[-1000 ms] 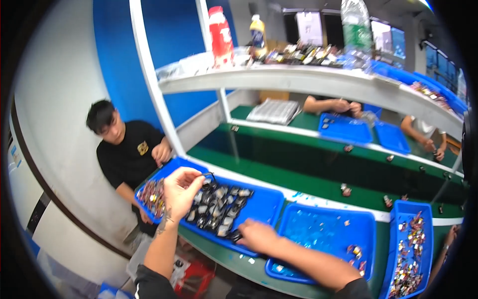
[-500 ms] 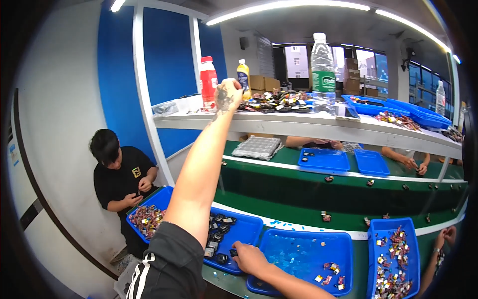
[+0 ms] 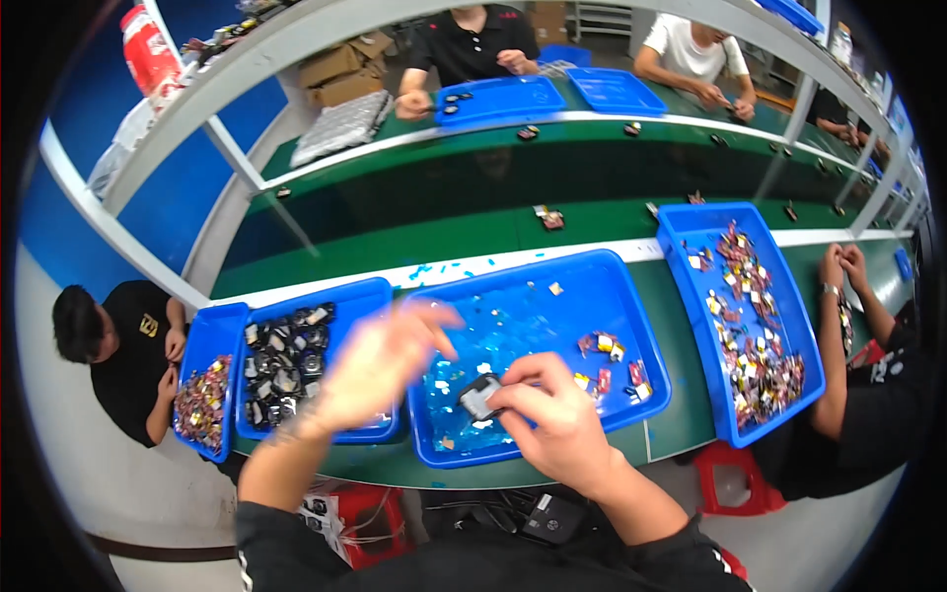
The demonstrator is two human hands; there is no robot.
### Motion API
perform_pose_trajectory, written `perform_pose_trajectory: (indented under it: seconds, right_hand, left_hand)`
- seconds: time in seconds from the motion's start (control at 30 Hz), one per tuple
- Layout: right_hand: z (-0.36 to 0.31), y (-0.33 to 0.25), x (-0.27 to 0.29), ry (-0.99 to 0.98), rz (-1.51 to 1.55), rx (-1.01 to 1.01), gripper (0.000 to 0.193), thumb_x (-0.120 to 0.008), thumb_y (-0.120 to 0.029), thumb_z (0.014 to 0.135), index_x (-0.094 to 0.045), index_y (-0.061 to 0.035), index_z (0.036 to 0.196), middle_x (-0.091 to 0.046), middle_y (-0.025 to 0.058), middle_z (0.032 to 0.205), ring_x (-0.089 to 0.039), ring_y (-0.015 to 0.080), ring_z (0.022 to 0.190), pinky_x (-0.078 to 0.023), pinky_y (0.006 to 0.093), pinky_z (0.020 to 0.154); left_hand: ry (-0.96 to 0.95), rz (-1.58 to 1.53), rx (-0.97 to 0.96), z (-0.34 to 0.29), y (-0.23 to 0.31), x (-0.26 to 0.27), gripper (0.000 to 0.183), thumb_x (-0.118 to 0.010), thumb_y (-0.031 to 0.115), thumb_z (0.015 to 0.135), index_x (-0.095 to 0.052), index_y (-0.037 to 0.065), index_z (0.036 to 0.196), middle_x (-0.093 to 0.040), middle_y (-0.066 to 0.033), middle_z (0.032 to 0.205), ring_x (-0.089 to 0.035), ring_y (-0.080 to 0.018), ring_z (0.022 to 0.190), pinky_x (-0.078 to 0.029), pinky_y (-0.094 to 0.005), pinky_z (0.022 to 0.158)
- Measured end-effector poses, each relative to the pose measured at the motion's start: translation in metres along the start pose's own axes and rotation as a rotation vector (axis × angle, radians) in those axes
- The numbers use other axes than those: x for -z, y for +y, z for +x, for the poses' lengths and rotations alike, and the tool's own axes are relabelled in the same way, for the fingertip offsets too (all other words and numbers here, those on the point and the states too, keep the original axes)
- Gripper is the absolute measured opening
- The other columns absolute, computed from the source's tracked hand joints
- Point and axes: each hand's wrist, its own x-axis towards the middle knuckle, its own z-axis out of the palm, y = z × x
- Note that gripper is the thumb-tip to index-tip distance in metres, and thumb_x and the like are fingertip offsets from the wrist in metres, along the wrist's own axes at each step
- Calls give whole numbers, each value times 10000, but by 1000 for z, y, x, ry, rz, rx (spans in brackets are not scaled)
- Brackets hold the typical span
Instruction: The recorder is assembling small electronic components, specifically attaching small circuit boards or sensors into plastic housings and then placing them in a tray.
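My right hand (image 3: 560, 419) pinches a small black device with a grey face (image 3: 481, 397) between thumb and fingers. It is held above a blue tray (image 3: 646, 326) that has blue scraps on its left side and several small wired circuit parts (image 3: 607, 355) on its right. My left hand (image 3: 390, 350) is blurred by motion over the gap between this tray and the one to its left. Its fingers look stretched and apart, with nothing visible in them. The left-hand blue tray (image 3: 380, 294) holds many black devices (image 3: 286, 360).
Farther left, a blue tray (image 3: 222, 321) is heaped with small parts beside a person in black (image 3: 128, 345). At right, a long blue tray (image 3: 681, 296) of wired parts stands near another person's hands (image 3: 843, 264). Beyond runs a green conveyor (image 3: 414, 232); a shelf frame (image 3: 256, 49) crosses above.
My left hand has come down from the shelf to the trays. My right hand has moved from the device tray to the scrap tray, now with a black device. The view has tilted down.
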Motion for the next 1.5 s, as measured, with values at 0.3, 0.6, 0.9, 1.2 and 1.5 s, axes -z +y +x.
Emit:
perform_pose_trajectory:
  seconds: [0.3,0.6,0.9,1.2,1.5]
  right_hand:
    - [-6,28,53,182,-300,-313,268,-757,-54,758,-656,-51,1007,-656,123,881,-653,291,822,-520,388,722]
    - [-25,56,73,4,-646,-566,172,-744,-32,731,-651,-35,875,-637,116,767,-637,259,700,-499,337,643]
    - [-3,23,26,86,352,-471,193,-764,77,744,-648,24,889,-661,66,864,-589,84,723,-467,209,664]
    - [3,24,10,-17,514,-569,58,-677,41,854,-643,29,900,-656,65,873,-598,92,776,-476,202,709]
    - [17,48,19,-411,545,-762,197,-599,-194,962,-613,-23,864,-573,-26,789,-496,42,689,-404,203,619]
  left_hand:
    - [-10,-816,279,10,-56,-76,234,-538,178,988,-546,-25,1105,-681,-192,1000,-686,-181,697,-556,-231,604]
    - [-33,-866,118,21,-71,-75,285,-570,76,955,-494,32,1226,-629,-188,1167,-651,-148,807,-539,-256,690]
    - [-29,-195,-118,6,-64,-78,309,-815,154,761,-739,149,1060,-563,-67,1119,-543,-136,927,-466,-244,698]
    - [167,-157,-304,1,-79,-85,149,-790,99,773,-747,74,914,-621,-92,1012,-634,-194,917,-516,-291,745]
    - [250,38,-504,3,-83,-88,163,-806,81,719,-725,68,860,-612,-79,970,-651,-217,788,-528,-315,630]
